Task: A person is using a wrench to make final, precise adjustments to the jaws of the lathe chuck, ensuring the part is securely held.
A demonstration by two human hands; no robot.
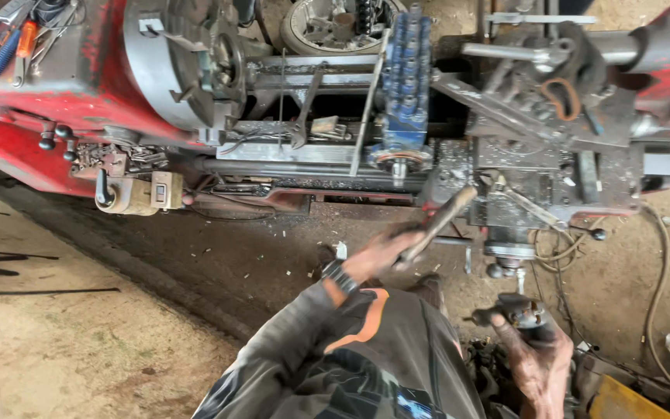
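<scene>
Right hand (pixel 538 358): lowest in view, greasy, fingers closed around a small dark metal part (pixel 519 312) with a stub sticking out to the left.

Left hand (pixel 379 254): above a dark sleeve with an orange stripe (pixel 366 322), wristband on, clenched on a long rusty bar (pixel 437 223) that slants up and right toward the machine (the bar is motion-blurred).

Floor (pixel 79 341): packed dirt, oil-darkened near the machine, strewn with chips.

Lathe (pixel 56 101): red body, grey round chuck (pixel 180 66) at left, blue block (pixel 406 85) on the bed, carriage with handwheel (pixel 509 252) just beyond the bar tip.

Hand tools (pixel 5 39): far left, on top of the headstock.
</scene>
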